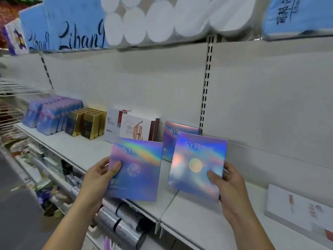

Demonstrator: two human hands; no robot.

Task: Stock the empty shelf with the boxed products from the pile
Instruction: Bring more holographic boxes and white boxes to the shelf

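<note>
Two boxes (137, 175) (196, 159), edges pinched by left hand (97, 177), right hand (232, 184), at shelf (207, 215).

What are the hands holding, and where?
The left hand holds the left box by its left edge; right hand, right box by its lower right edge.

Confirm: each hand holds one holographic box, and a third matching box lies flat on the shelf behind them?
No: the head view shows the third box standing upright by the back panel, not flat. The left hand and right hand do each hold a holographic box.
</note>
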